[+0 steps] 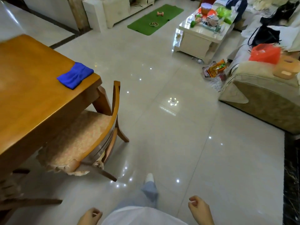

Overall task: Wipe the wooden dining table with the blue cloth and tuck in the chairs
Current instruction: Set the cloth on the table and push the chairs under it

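Cloth [75, 75] lies on the table [32, 88] corner. Left hand [89, 216] and right hand [200, 209] hang loosely curled, empty; grasping it seems next.

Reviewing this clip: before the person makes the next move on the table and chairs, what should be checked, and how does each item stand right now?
1. The blue cloth lies on the corner of the table, in neither hand: ok.
2. The left hand holds nothing, fingers loosely curled: ok.
3. The right hand holds nothing: ok.
4. Tabletop wiped: cannot tell.
5. The chair at that corner tucked in: seat only partly under the table, not ok.
6. The second chair, lower left, is mostly cut off: cannot tell.
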